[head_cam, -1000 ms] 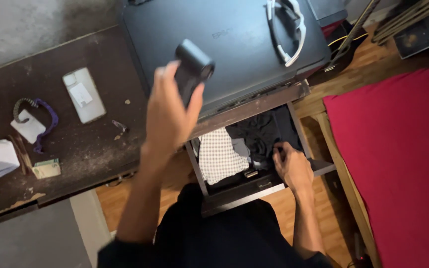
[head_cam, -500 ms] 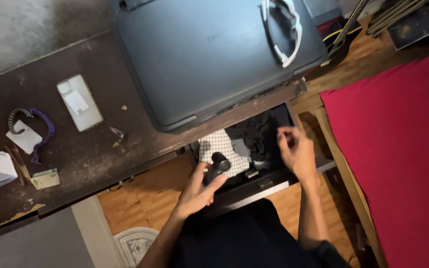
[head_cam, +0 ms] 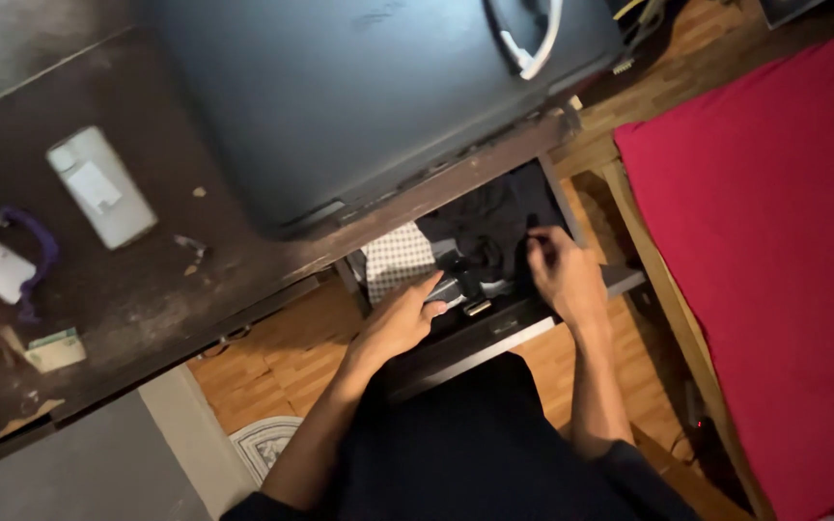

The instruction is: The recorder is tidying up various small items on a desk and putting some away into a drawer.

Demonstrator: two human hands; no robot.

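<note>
open drawer [head_cam: 494, 333], checkered cloth [head_cam: 396, 260], both hands [head_cam: 403, 318] inside

Bare forearms, dark short sleeves at elbows, dark clothing over lap

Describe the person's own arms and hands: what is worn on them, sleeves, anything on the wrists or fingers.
Both forearms are bare. Dark sleeves begin only near the elbows, at the bottom of the view. The left hand and the right hand wear no gloves. No watch or bracelet shows on either wrist; rings are too small to tell.
</note>
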